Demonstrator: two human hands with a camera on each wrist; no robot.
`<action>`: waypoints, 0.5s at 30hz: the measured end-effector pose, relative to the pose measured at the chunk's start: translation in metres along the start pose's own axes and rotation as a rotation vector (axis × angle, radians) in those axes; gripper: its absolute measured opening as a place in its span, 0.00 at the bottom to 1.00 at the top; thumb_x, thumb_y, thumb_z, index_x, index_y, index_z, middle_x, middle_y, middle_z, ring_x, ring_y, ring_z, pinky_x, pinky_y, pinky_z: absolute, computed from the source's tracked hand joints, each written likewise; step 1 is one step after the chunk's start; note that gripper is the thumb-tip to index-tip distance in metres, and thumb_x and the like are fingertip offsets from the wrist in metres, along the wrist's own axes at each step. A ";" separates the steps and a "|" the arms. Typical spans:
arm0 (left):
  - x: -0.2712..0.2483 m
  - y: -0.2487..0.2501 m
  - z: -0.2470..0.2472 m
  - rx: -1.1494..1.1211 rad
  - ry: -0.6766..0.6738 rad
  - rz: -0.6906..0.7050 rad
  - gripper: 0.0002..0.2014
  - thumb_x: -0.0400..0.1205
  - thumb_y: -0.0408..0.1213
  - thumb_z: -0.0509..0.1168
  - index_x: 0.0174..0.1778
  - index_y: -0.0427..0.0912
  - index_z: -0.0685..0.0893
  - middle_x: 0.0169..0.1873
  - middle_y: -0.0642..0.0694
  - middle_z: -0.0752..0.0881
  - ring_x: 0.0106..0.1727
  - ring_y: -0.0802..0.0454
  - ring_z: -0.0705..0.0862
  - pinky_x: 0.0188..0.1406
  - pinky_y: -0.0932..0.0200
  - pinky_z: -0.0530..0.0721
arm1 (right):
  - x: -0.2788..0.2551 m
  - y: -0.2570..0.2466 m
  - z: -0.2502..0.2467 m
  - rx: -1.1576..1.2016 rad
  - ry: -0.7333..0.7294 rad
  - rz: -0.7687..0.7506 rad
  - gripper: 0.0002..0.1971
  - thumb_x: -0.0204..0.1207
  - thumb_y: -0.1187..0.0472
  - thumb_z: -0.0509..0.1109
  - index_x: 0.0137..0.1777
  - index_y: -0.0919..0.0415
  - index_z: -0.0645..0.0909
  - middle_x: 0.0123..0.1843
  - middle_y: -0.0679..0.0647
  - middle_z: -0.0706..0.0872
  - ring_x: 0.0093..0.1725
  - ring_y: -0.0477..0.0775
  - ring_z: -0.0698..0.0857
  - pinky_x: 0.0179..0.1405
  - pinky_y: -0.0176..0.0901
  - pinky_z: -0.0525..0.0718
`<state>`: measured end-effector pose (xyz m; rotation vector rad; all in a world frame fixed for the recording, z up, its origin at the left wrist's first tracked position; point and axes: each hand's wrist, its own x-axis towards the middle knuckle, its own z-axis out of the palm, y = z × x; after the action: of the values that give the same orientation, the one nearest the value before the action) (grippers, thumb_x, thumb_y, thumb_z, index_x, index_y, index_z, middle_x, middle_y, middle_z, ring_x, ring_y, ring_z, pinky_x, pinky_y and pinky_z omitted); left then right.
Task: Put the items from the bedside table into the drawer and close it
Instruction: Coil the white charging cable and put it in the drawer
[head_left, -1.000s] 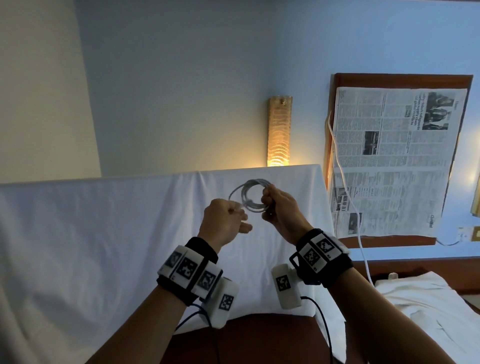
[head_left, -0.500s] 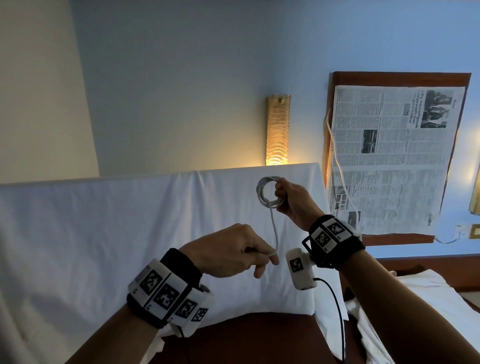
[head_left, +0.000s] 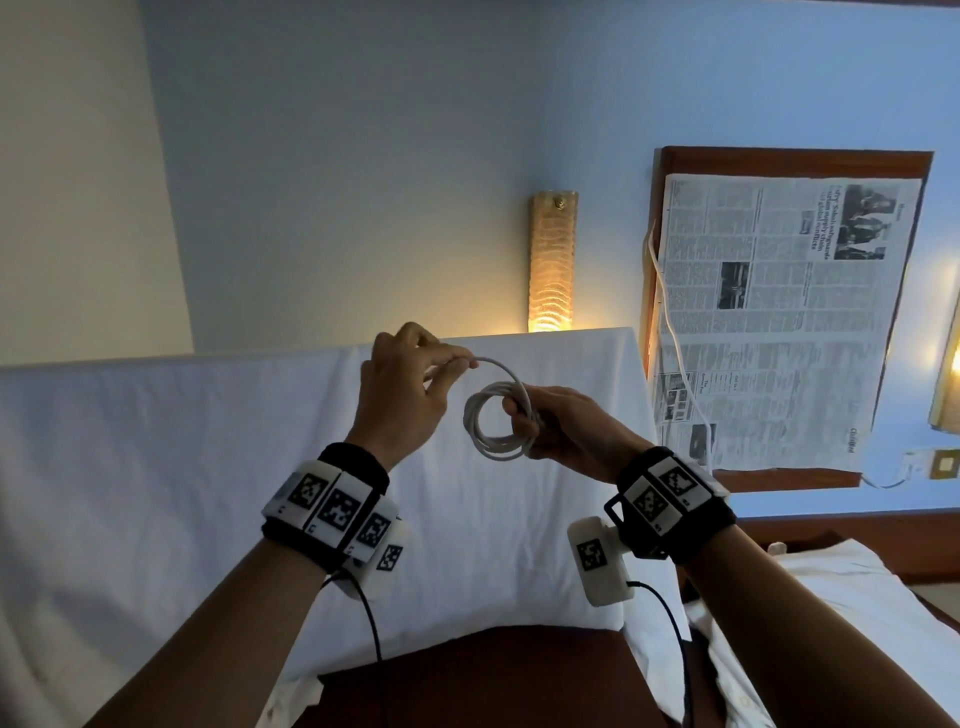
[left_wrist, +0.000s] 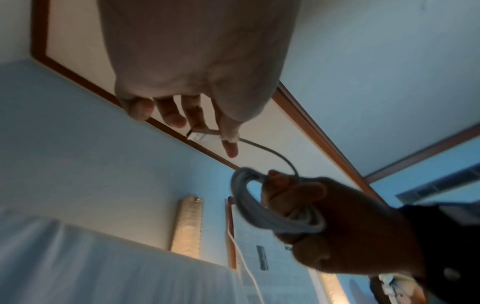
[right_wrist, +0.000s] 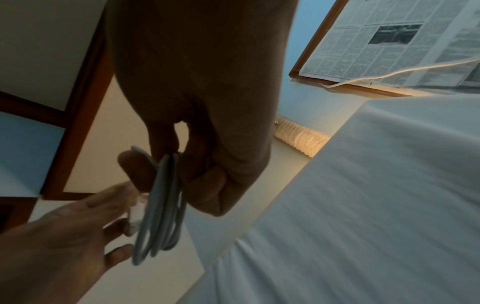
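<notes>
Half a second ago the left hand (head_left: 402, 395) was low and pulling the loose end of the white cable (head_left: 498, 427) down; now it is up high again, just beside the right hand (head_left: 566, 431), and the loose end bends over the top of the coil. The cable is in the air between the two hands, in front of the white sheet (head_left: 156, 467). The right hand pinches the coil on its right side, with the thumb in front and the fingers curled behind, so the rings hang to the left of that grip. In the right wrist view the rings (right_wrist: 161, 197) hang down side by side from the pinch. The left hand pinches the end of the cable with its thumb and first finger, up and to the left of the coil. In the left wrist view a small white plug (left_wrist: 202, 137) sits at that pinch, and the thin cable runs from it down to the coil (left_wrist: 249, 197) in the right hand. The other left fingers (left_wrist: 170, 115) are loosely bent and touch nothing. Behind the hands a lit wall lamp (head_left: 553, 260) glows above the sheet, and a newspaper (head_left: 779, 322) covers a wooden frame to the right of the grip. Another white cord (head_left: 670, 322) hangs along the paper's left edge.
</notes>
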<state>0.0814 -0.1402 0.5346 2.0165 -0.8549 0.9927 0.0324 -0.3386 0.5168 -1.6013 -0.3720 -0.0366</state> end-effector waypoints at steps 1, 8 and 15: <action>0.001 -0.002 0.000 -0.023 0.005 -0.008 0.08 0.82 0.41 0.68 0.52 0.48 0.92 0.44 0.51 0.83 0.45 0.58 0.77 0.47 0.65 0.75 | 0.000 0.000 0.001 0.006 -0.015 0.010 0.17 0.87 0.52 0.55 0.41 0.57 0.78 0.28 0.50 0.73 0.29 0.48 0.65 0.33 0.41 0.61; -0.003 0.000 0.004 -0.396 -0.180 -0.396 0.09 0.83 0.38 0.66 0.45 0.42 0.91 0.31 0.53 0.86 0.30 0.63 0.79 0.37 0.68 0.75 | 0.003 -0.005 0.012 0.135 -0.085 0.073 0.20 0.88 0.51 0.50 0.40 0.57 0.77 0.26 0.47 0.67 0.27 0.47 0.62 0.29 0.38 0.64; -0.008 0.002 0.001 -1.123 -0.449 -0.935 0.09 0.82 0.36 0.65 0.39 0.39 0.87 0.31 0.46 0.80 0.30 0.55 0.70 0.33 0.59 0.65 | 0.008 -0.008 0.016 0.195 -0.039 0.078 0.21 0.87 0.50 0.53 0.37 0.57 0.77 0.26 0.47 0.67 0.28 0.47 0.63 0.32 0.40 0.61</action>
<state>0.0768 -0.1403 0.5278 1.3098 -0.3870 -0.4413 0.0350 -0.3206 0.5255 -1.4239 -0.3329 0.0878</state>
